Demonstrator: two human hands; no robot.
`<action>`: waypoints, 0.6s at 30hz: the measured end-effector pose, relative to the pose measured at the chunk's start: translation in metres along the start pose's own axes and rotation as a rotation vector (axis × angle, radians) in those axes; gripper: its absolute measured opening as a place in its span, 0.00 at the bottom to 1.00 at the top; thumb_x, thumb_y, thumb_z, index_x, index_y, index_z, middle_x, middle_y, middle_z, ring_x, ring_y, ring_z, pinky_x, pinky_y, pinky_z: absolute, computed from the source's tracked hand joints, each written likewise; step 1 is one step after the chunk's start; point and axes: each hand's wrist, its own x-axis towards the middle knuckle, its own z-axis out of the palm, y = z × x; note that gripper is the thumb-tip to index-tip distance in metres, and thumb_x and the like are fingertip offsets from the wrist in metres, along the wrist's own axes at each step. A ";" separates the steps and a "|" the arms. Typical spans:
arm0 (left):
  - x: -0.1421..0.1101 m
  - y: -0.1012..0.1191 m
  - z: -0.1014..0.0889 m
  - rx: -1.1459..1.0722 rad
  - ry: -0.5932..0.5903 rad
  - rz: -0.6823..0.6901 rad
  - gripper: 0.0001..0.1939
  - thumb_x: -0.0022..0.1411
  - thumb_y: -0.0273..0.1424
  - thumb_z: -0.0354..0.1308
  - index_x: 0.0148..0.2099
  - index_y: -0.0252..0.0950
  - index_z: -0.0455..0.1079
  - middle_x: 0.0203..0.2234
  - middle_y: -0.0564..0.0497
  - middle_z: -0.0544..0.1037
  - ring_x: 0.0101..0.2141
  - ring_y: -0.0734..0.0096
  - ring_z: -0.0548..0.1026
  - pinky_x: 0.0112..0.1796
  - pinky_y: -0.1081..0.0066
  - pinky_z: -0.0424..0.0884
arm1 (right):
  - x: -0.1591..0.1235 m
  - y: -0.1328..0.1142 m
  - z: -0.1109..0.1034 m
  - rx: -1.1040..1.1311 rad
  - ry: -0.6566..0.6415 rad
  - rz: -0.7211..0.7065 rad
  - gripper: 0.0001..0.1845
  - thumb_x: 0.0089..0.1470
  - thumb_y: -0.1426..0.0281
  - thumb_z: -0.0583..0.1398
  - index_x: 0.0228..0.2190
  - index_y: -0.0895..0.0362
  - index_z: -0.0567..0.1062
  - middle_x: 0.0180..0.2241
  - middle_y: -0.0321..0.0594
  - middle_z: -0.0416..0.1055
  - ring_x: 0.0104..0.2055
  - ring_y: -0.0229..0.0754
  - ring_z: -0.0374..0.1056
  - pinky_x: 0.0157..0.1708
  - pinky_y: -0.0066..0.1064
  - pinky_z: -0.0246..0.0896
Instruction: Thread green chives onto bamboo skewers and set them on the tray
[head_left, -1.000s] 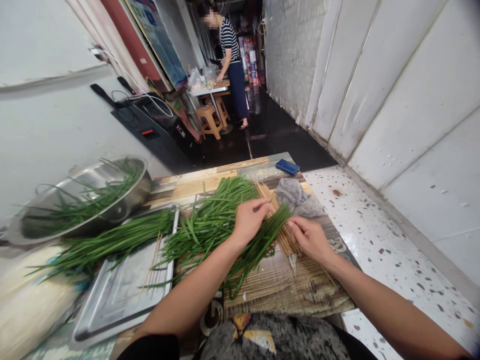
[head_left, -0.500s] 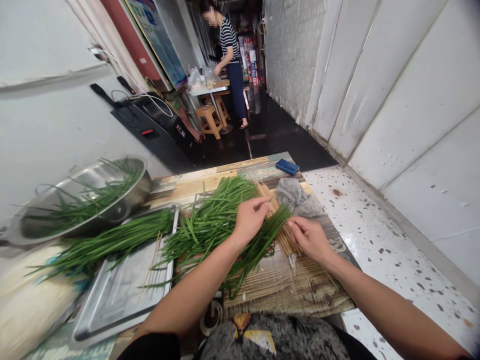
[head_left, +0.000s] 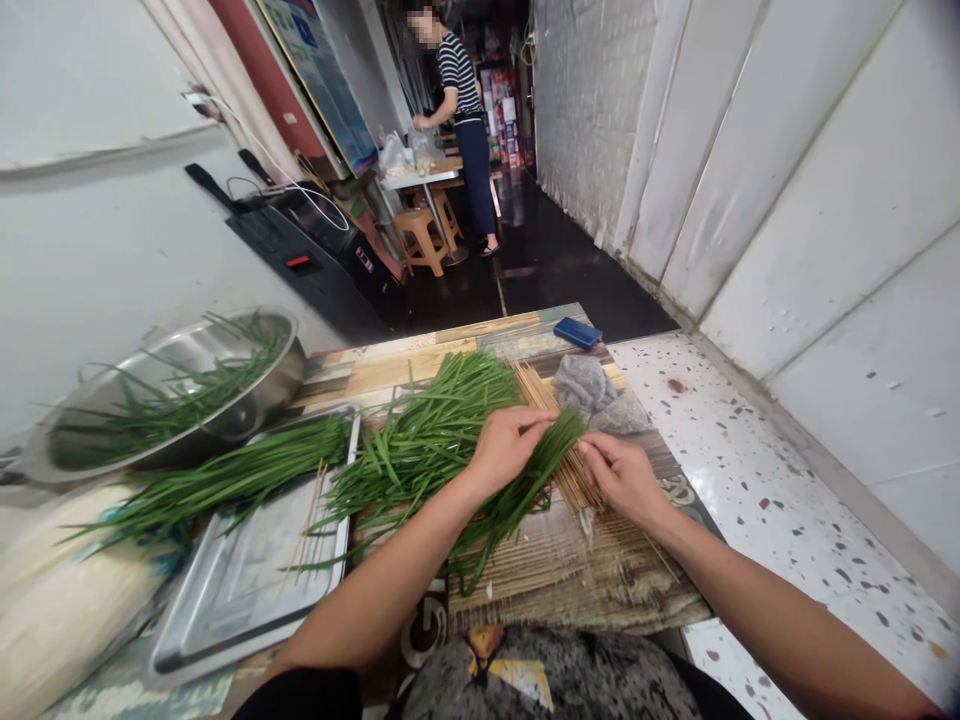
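A bunch of green chives (head_left: 534, 478) slants between my two hands over the wooden-patterned table. My left hand (head_left: 511, 446) is closed, its thumb and forefinger pinching at the far side of the bunch, near its upper end. On the opposite side my right hand (head_left: 621, 474) is closed too, fingertips pressed to the bunch's edge; whether a thin stick is also between them is hidden. Many bamboo skewers (head_left: 576, 482) lie under and beside the bunch. A loose heap of chives (head_left: 427, 430) spreads left of my left hand.
Left stands a metal tray (head_left: 247, 590) with neatly laid chives (head_left: 262, 460) and a few skewers. Behind it is a steel bowl (head_left: 262, 385) of chives; a pale bag (head_left: 82, 610) sits in front. A grey cloth (head_left: 596, 392) and blue box (head_left: 577, 333) lie far right. A person (head_left: 461, 110) stands beyond.
My left hand has shifted slightly right and down against the chive bunch. My right hand has barely moved. The person in the background has raised a hand above the bags.
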 end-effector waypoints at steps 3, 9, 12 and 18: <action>-0.008 0.000 -0.009 0.116 -0.078 0.076 0.15 0.59 0.28 0.49 0.45 0.40 0.74 0.40 0.49 0.78 0.42 0.68 0.74 0.46 0.69 0.66 | 0.000 0.000 0.000 -0.005 -0.003 0.002 0.14 0.57 0.65 0.50 0.29 0.57 0.72 0.16 0.33 0.64 0.21 0.37 0.61 0.23 0.26 0.55; 0.008 -0.020 -0.049 0.620 0.147 0.061 0.14 0.58 0.28 0.50 0.43 0.37 0.74 0.35 0.46 0.76 0.38 0.64 0.70 0.44 0.64 0.64 | 0.001 0.002 0.000 -0.037 0.013 -0.012 0.14 0.57 0.65 0.50 0.25 0.56 0.71 0.16 0.33 0.64 0.21 0.37 0.61 0.24 0.26 0.54; 0.022 -0.028 -0.059 0.841 0.045 0.060 0.10 0.57 0.29 0.53 0.35 0.37 0.76 0.31 0.44 0.74 0.37 0.59 0.67 0.40 0.61 0.61 | 0.001 0.003 0.001 -0.031 0.014 -0.013 0.14 0.57 0.65 0.50 0.25 0.56 0.71 0.15 0.33 0.64 0.21 0.37 0.62 0.24 0.26 0.54; 0.034 -0.025 -0.057 1.006 -0.049 0.047 0.07 0.54 0.28 0.56 0.31 0.37 0.76 0.31 0.42 0.72 0.39 0.53 0.65 0.37 0.59 0.57 | 0.002 0.003 0.001 -0.037 0.006 0.003 0.14 0.57 0.65 0.50 0.26 0.56 0.70 0.15 0.32 0.62 0.21 0.37 0.61 0.24 0.26 0.54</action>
